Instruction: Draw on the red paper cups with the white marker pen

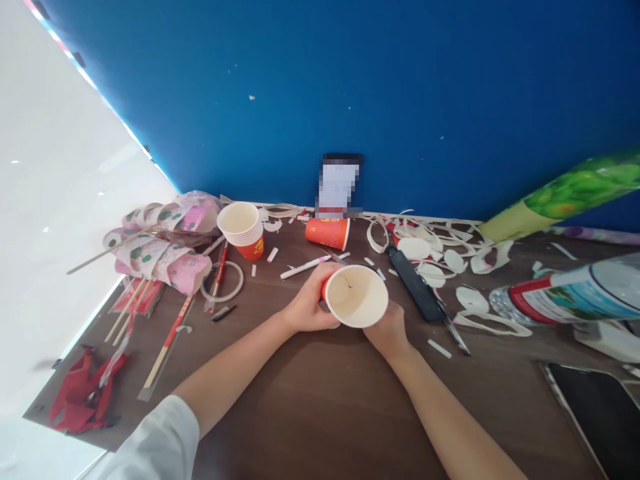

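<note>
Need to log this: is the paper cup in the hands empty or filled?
Empty. The paper cup, tipped toward the camera, shows a bare white inside but for a small mark.

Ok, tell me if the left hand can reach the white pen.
Probably yes: the white pen lies just beyond the left hand, nothing between, though it grips the cup.

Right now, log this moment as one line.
left hand: grips paper cup | right hand: under cup rim, fingers hidden | cup: mouth toward camera
</note>
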`<act>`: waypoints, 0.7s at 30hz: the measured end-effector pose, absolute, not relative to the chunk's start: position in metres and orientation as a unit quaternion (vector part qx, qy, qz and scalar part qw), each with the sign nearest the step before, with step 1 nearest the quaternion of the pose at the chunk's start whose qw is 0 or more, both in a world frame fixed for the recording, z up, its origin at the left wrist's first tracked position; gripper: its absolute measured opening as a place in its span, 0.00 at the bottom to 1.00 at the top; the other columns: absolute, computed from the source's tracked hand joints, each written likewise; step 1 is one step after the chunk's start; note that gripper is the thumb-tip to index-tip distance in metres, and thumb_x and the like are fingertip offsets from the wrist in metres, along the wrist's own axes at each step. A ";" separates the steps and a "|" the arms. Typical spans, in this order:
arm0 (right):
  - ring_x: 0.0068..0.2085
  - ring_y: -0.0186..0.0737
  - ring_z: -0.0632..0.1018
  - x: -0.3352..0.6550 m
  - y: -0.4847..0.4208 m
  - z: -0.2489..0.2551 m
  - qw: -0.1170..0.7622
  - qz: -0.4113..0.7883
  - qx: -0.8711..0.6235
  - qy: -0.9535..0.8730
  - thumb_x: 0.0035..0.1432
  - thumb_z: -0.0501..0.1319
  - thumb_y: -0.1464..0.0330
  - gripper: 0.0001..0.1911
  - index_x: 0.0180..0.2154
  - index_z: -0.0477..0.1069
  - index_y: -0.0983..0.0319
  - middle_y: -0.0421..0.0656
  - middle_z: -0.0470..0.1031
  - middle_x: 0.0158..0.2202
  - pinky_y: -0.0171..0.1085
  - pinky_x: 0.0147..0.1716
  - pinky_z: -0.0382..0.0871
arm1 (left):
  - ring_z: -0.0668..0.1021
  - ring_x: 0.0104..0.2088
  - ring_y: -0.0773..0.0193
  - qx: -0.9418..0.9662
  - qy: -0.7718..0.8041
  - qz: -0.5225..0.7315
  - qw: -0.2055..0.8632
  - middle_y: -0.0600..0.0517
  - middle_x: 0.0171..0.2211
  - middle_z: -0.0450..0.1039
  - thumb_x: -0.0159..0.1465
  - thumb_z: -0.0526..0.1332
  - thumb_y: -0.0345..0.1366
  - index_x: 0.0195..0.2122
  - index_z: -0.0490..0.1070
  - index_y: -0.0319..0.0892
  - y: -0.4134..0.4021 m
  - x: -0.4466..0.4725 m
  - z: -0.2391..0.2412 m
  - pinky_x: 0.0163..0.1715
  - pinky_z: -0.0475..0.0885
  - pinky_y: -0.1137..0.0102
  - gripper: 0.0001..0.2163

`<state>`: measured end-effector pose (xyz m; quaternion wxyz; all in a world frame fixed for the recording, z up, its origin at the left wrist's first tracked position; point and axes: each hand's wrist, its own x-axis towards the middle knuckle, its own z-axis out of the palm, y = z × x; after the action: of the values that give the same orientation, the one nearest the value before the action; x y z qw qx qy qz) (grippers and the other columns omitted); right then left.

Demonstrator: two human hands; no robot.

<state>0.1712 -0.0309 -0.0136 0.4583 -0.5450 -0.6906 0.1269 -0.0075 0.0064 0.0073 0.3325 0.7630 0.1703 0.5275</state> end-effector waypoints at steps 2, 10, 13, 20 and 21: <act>0.30 0.44 0.80 0.163 -0.032 -0.005 0.455 0.148 -0.542 -0.690 0.56 0.58 0.66 0.09 0.34 0.76 0.61 0.46 0.80 0.30 0.39 0.30 0.76 | 0.70 0.55 0.49 0.732 0.233 0.527 0.364 0.41 0.53 0.65 0.52 0.69 0.49 0.58 0.54 0.44 0.005 -0.006 0.005 0.57 0.64 0.54 0.37; 0.41 0.40 0.79 0.131 -0.045 0.015 0.523 0.197 -0.490 -0.669 0.61 0.55 0.71 0.18 0.53 0.70 0.58 0.47 0.76 0.43 0.39 0.41 0.76 | 0.76 0.46 0.58 0.450 0.345 0.568 0.597 0.47 0.43 0.71 0.52 0.68 0.54 0.54 0.59 0.44 0.003 0.002 0.016 0.53 0.67 0.59 0.34; 0.41 0.39 0.79 0.132 -0.048 0.016 0.531 0.168 -0.463 -0.690 0.60 0.55 0.74 0.21 0.55 0.69 0.57 0.47 0.75 0.43 0.40 0.42 0.77 | 0.77 0.47 0.56 0.354 0.300 0.544 0.699 0.48 0.41 0.73 0.51 0.67 0.55 0.50 0.62 0.44 0.003 0.004 0.023 0.51 0.70 0.59 0.31; 0.35 0.37 0.81 0.132 -0.049 0.012 0.619 0.238 -0.471 -0.582 0.62 0.56 0.71 0.11 0.44 0.73 0.59 0.46 0.77 0.40 0.39 0.38 0.79 | 0.77 0.50 0.48 0.287 0.279 0.499 0.769 0.47 0.38 0.76 0.50 0.68 0.56 0.46 0.64 0.41 0.003 0.003 0.033 0.51 0.70 0.55 0.30; 0.35 0.38 0.81 0.133 -0.048 0.012 0.617 0.235 -0.476 -0.580 0.61 0.56 0.71 0.11 0.44 0.73 0.59 0.46 0.77 0.40 0.39 0.38 0.79 | 0.77 0.50 0.48 0.285 0.280 0.497 0.770 0.47 0.38 0.76 0.49 0.68 0.56 0.46 0.63 0.41 0.003 0.003 0.034 0.51 0.70 0.54 0.31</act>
<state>0.1325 -0.0480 0.0116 0.6173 -0.4761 -0.5804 0.2354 0.0033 0.0030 0.0335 0.7698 0.2850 0.2804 0.4975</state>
